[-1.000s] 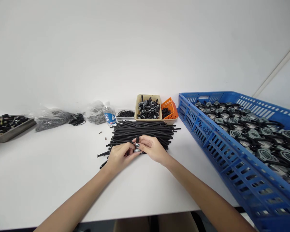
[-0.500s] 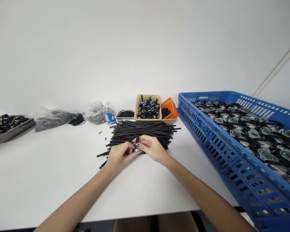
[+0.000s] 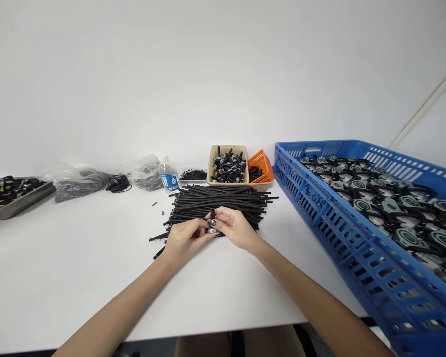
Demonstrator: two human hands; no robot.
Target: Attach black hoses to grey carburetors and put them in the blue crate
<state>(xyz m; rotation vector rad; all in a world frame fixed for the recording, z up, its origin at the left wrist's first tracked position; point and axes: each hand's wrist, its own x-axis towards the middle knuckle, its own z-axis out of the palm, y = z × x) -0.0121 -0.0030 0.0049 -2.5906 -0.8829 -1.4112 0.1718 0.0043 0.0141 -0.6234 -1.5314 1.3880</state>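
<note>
Plain pale wall [image 3: 208,74] backs a white bench [image 3: 78,277], and everything is spread along it. Both sets of fingers are closed in a pinch around one small fitting [image 3: 212,229], held up near the front edge of a pile of black tubes [image 3: 223,198]. The left hand [image 3: 184,240] has thumb and forefinger at the fitting's silvery ring; the right hand [image 3: 240,230] lays its thumb against the piece, with its other fingers behind the black stem that stands upright above. What the hidden fingertips are doing I cannot tell.

Just beyond, the tubes lie roughly crosswise, some poking out on the left. Behind them a cream tub [image 3: 228,184] is heaped with black-and-silver parts [image 3: 228,166] much like the one in hand. Beside it an orange basket [image 3: 269,171] leans with small black pieces in it, and to the left are a shallow tray of thin black loops [image 3: 193,175] and a labelled bottle [image 3: 169,179]. Farther left come two clear bags, a tangle of black cord [image 3: 118,183] and a metal tray [image 3: 22,206] of dark parts.

At the right, a blue crate [image 3: 319,218] carries rows of ringed assemblies [image 3: 390,205].

As I judge it, this single piece is midway through handling: it is between the fingers, not set down. Plenty of similar parts and tubes remain; whether the crate's rows count as finished work, I cannot tell.
</note>
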